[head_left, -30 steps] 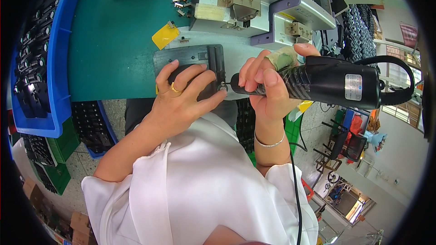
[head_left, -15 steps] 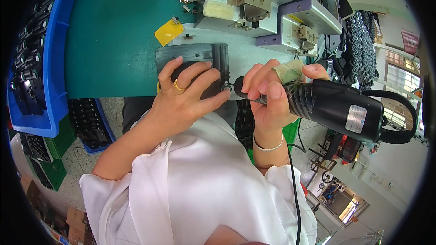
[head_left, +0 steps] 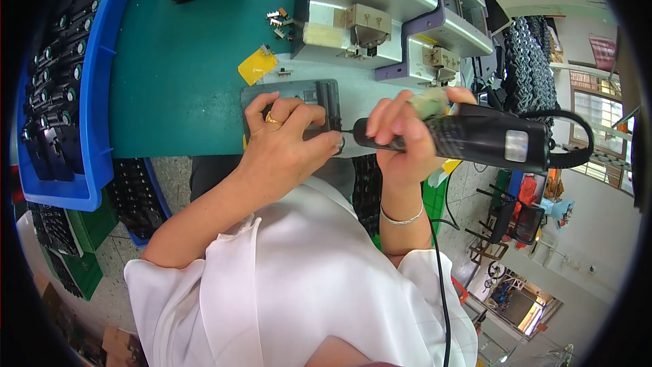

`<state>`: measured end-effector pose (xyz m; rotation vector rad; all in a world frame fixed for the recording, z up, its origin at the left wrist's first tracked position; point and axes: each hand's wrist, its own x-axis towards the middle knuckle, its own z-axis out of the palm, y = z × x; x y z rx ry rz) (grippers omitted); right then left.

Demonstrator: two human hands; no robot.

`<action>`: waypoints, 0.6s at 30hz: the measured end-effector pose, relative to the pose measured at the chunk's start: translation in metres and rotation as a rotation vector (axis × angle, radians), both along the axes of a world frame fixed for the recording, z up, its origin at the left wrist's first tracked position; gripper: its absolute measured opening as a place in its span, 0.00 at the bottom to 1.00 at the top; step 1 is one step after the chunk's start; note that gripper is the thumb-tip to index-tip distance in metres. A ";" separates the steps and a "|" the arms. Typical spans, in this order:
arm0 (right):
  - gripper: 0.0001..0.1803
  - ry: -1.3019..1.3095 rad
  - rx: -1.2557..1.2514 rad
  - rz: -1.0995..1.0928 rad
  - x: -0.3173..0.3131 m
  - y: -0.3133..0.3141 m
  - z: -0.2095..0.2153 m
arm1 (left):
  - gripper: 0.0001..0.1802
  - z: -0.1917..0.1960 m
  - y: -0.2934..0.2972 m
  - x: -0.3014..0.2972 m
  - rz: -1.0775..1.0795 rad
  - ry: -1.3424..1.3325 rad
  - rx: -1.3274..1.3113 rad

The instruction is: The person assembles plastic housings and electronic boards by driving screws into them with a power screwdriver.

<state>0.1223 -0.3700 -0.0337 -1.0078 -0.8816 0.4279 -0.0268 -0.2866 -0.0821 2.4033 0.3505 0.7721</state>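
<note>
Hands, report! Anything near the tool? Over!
Right hand gripping black power tool. Left hand over dark grey plate. Left thumb close beside tool's tip.

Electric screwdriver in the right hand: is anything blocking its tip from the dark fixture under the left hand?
Nothing visible blocks the electric screwdriver: its bit points at the right edge of the dark fixture. The left hand has its thumb near the tip.

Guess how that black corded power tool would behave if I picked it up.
The black power tool looks stiff: its casing doesn't sag in the right hand. It may feel back-heavy, since its body widens behind the slim nose. Set down, its rounded barrel might roll, though the cable looping from its back could limit that.
</note>
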 end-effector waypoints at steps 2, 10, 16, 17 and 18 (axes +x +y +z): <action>0.27 0.053 0.130 -0.041 0.005 0.006 0.013 | 0.08 0.001 0.001 0.003 0.001 0.000 -0.014; 0.32 0.001 0.363 -0.204 0.032 0.052 0.041 | 0.08 0.008 0.006 0.007 -0.050 0.086 0.005; 0.33 -0.115 0.304 -0.193 0.036 0.067 0.037 | 0.06 0.008 0.005 0.010 -0.079 0.045 -0.035; 0.33 -0.139 0.292 -0.217 0.035 0.068 0.037 | 0.06 0.009 0.006 0.010 -0.080 0.046 -0.036; 0.32 -0.162 0.279 -0.242 0.035 0.070 0.037 | 0.07 0.009 0.007 0.009 -0.095 0.074 -0.033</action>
